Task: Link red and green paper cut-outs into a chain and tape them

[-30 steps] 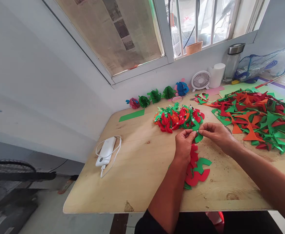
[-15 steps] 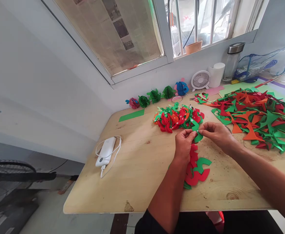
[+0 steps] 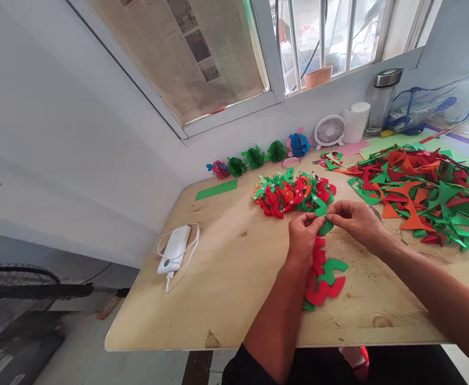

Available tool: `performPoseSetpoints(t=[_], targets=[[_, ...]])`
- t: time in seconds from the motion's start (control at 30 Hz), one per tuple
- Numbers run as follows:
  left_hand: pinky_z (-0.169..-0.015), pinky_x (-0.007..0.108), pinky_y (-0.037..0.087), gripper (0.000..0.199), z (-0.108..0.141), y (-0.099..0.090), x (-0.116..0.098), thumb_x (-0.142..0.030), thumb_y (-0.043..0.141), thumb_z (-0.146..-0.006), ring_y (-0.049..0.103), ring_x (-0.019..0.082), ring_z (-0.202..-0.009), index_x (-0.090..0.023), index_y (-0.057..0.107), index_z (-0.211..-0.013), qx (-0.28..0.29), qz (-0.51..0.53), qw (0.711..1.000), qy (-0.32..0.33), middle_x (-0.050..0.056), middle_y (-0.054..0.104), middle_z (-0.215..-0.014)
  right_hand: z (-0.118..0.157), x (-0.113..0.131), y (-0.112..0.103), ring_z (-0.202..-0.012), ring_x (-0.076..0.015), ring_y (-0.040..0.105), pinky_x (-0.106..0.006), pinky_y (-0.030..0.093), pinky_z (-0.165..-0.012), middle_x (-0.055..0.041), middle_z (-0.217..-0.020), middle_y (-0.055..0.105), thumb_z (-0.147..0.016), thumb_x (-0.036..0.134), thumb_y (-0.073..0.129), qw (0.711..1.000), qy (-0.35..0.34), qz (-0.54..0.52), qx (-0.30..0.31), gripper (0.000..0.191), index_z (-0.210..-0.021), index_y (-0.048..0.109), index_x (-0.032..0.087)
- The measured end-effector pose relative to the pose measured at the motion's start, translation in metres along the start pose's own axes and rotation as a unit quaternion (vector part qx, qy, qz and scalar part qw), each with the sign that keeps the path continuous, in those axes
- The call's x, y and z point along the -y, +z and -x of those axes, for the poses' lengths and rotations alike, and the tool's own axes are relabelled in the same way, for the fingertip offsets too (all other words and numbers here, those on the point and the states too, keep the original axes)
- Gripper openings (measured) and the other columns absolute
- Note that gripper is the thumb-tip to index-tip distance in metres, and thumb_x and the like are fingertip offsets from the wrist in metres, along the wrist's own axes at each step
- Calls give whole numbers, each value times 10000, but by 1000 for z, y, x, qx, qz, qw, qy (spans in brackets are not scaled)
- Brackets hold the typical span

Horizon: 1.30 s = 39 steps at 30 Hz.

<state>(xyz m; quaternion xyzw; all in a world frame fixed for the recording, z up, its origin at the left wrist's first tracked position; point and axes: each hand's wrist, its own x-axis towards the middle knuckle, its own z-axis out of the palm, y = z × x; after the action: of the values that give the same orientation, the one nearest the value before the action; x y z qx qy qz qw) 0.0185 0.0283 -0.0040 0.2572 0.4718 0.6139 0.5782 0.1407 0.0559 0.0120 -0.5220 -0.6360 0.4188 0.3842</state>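
Note:
Both hands meet over the wooden table (image 3: 218, 278). My left hand (image 3: 303, 238) pinches a green curved paper piece (image 3: 326, 228) between thumb and fingers. From the right, my right hand (image 3: 352, 220) pinches at the edge of the same piece; its fingertips are closed and nearly touch those of the left. Just behind lies a pile of red, green and orange curved cut-outs (image 3: 284, 195) with small pale squares on some. Red cut-outs (image 3: 318, 289) and a green one (image 3: 333, 270) lie beside my left forearm, which partly hides them.
Red, green and orange scraps (image 3: 419, 187) are heaped at the right. A white power bank (image 3: 175, 248) with a cable lies at the left. Along the wall stand paper honeycomb balls (image 3: 254, 157), a small fan (image 3: 329, 131), a white container (image 3: 356, 123) and a glass bottle (image 3: 383, 101).
My right fingertips have shifted very slightly at the green piece. Otherwise the hands and the piles look the same.

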Motion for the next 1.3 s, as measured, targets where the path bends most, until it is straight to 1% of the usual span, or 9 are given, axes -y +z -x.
performPoseSetpoints(t=[0.17, 0.33, 0.57, 0.73, 0.8, 1.0, 1.13, 1.2, 1.3], targets=[[-574, 217, 402, 288, -1, -1, 2, -300, 790, -495, 466, 61, -495, -123, 595, -609, 2, -8, 1000, 15, -29, 556, -537, 1, -2, 1, -516, -109, 472, -241, 349, -493, 4, -581, 576, -667, 381, 606, 1000, -12, 15, -2, 202, -644, 609, 180], [-558, 205, 390, 219, -3, -2, 3, -258, 750, -528, 462, 58, -497, -124, 593, -603, -1, -23, 999, 21, -33, 555, -534, 1, -1, 2, -500, -106, 461, -240, 331, -478, 14, -552, 556, -674, 367, 604, 999, -11, 33, -6, 186, -638, 611, 184], [-544, 191, 378, 165, 0, -1, 0, -216, 719, -552, 451, 51, -493, -123, 587, -584, 0, -30, 999, 35, -37, 548, -522, 3, 4, -1, -536, -116, 487, -245, 371, -512, 5, -582, 571, -684, 359, 598, 999, -5, 34, -4, 177, -649, 617, 186], [-553, 198, 388, 174, -1, -1, 0, -233, 732, -552, 465, 58, -502, -127, 598, -582, -4, -37, 999, 31, -33, 557, -530, 1, 2, -2, -589, -132, 501, -250, 387, -526, -16, -647, 594, -691, 384, 580, 1000, -4, -8, -11, 197, -688, 602, 189], [-552, 197, 390, 185, -2, -1, 1, -243, 738, -552, 466, 57, -501, -125, 602, -592, -3, -32, 999, 30, -31, 560, -534, 1, 3, -2, -599, -134, 501, -248, 385, -521, -22, -666, 601, -695, 395, 574, 1000, 2, -11, -14, 209, -702, 602, 188], [-569, 211, 413, 245, -2, -1, 3, -279, 773, -518, 481, 61, -505, -122, 615, -622, 6, -18, 1000, 25, -22, 575, -554, 2, 8, -2, -575, -127, 473, -242, 375, -513, 0, -609, 548, -698, 421, 558, 1000, -4, 13, 12, 238, -684, 596, 186], [-537, 219, 410, 280, -1, -1, 1, -317, 791, -500, 483, 70, -487, -120, 623, -607, 12, -22, 1000, 12, -21, 558, -531, 3, 9, -2, -551, -115, 433, -235, 349, -498, 15, -576, 501, -701, 421, 550, 1000, 0, 20, 20, 243, -663, 579, 183], [-531, 219, 409, 280, 0, 0, 0, -316, 793, -496, 486, 71, -484, -119, 622, -597, 13, -20, 1000, 5, -19, 560, -530, 2, 7, -2, -544, -110, 427, -234, 347, -501, 21, -571, 495, -702, 409, 552, 1000, 2, 10, 29, 233, -655, 566, 181], [-552, 217, 420, 265, 0, 0, 0, -289, 794, -491, 489, 65, -488, -118, 620, -596, 8, -14, 1000, 5, -19, 573, -540, 0, 1, -1, -564, -112, 451, -238, 357, -524, 16, -608, 529, -696, 401, 562, 999, -4, -22, 43, 224, -684, 573, 178]])
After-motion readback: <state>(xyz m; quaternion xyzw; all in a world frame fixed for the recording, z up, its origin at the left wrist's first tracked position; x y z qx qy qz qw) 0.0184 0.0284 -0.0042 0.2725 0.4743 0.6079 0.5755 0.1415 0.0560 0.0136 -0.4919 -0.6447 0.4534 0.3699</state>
